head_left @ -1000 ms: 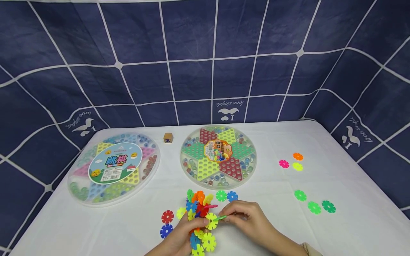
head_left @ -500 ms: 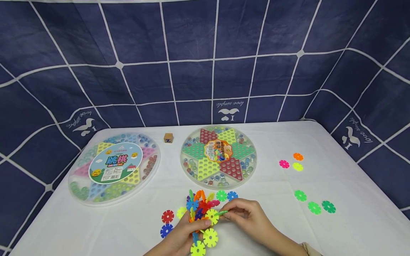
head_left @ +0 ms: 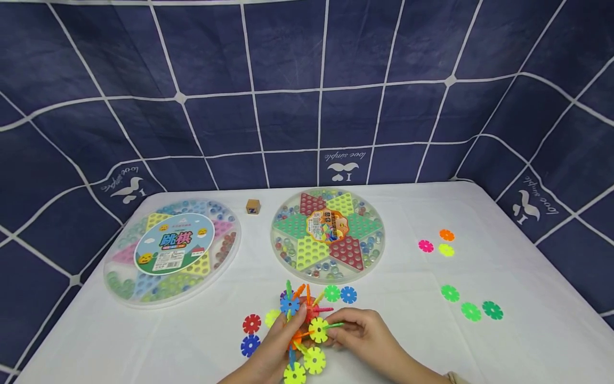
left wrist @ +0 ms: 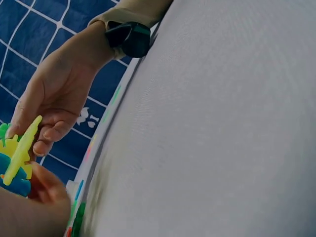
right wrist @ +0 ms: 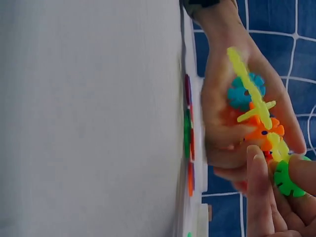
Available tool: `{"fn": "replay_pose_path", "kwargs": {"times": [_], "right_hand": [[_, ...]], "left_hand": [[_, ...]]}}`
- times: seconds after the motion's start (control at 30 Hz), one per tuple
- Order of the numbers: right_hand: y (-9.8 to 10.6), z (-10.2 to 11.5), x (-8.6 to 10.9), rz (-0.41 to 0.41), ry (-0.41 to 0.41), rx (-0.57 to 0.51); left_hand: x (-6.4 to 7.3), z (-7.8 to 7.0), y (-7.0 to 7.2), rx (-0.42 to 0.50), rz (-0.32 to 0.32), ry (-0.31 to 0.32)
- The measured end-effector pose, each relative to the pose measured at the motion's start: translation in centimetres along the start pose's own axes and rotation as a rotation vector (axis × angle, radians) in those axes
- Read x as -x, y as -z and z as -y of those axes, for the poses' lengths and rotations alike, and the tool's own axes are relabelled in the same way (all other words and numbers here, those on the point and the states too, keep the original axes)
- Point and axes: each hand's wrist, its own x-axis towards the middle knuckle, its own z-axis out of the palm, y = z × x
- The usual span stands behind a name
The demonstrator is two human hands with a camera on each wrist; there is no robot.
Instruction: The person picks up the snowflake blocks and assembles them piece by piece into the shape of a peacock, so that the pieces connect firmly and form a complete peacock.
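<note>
My left hand (head_left: 274,348) grips a cluster of interlocked plastic snowflake discs (head_left: 314,360) in yellow, blue, orange and red, low in the middle of the head view. Its thumb lies along the upper part, by a blue disc (head_left: 290,304). On the cluster's right side, my right hand (head_left: 366,337) pinches a green snowflake disc (head_left: 334,325) seen edge-on against a yellow one (head_left: 318,330). From the right wrist view, the thumb covers part of that green disc (right wrist: 289,178). The left palm hides some of the cluster.
Loose snowflake discs lie on the white table: red (head_left: 251,324) and dark blue (head_left: 250,345) at left, green (head_left: 332,293) and blue (head_left: 348,294) ahead, several more at right (head_left: 450,293). Behind are two round Chinese checkers sets (head_left: 328,234) (head_left: 175,250) and a wooden cube (head_left: 253,207).
The cluster has turned in my left hand, and the left thumb has shifted up from the yellow disc toward the blue one. My right hand stays at the green disc, slightly lower.
</note>
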Motion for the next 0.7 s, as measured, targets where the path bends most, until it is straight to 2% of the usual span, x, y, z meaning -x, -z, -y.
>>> {"fn": "replay_pose_path", "kwargs": {"times": [0.13,0.23,0.3,0.37,0.5,0.57,0.7], "right_hand": [[0.1,0.1,0.0,0.020,0.006,-0.022],[0.3,0.4,0.1,0.032,0.035,-0.021],[0.4,0.5,0.0,0.029,0.072,0.049],[0.5,0.5,0.0,0.018,0.104,0.154],[0.8,0.5,-0.3,0.004,0.143,0.333],[0.9,0.4,-0.5,0.017,0.138,0.351],[2.0,0.6,-0.8,0.088,0.131,0.322]], "left_hand": [[-0.1,-0.1,0.0,-0.088,0.031,0.021],[-0.1,0.1,0.1,-0.104,0.115,0.032],[0.0,0.3,0.2,-0.085,0.160,0.042],[0.1,0.4,0.2,-0.063,0.151,0.050],[0.1,0.6,0.2,-0.015,0.098,0.008],[0.1,0.6,0.3,-0.002,0.083,-0.011],[0.0,0.5,0.5,0.034,0.091,-0.046]]}}
